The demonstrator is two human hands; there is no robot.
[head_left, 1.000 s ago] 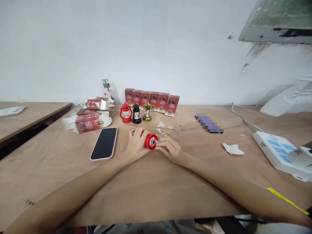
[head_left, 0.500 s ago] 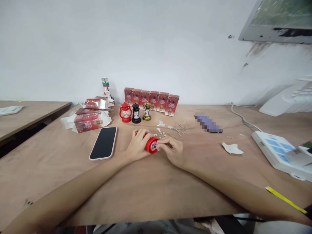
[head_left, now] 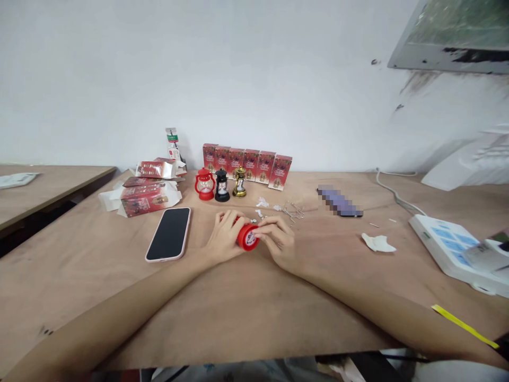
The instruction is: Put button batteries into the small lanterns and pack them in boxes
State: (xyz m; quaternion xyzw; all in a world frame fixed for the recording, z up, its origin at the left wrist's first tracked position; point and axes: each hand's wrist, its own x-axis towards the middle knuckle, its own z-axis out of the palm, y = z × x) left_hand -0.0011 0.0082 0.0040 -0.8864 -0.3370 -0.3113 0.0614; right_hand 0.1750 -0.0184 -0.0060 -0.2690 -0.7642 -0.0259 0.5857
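Brown tabletop [head_left: 222, 318] runs beneath a pale wall [head_left: 254, 63], a phone [head_left: 169, 233] toward nine o'clock of the person's hands, a crumpled white scrap [head_left: 378, 243] toward three. The left hand [head_left: 225, 239] wraps a red piece [head_left: 243, 240], its round end at that hand's three o'clock and at nine o'clock from the right hand [head_left: 280, 244], which bunches narrow at the rim; whether it pinches anything is unclear.

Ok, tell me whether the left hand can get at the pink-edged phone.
Probably yes: the pink-edged phone lies beside the left hand with nothing between them, though that hand would likely need to release the red item it holds.
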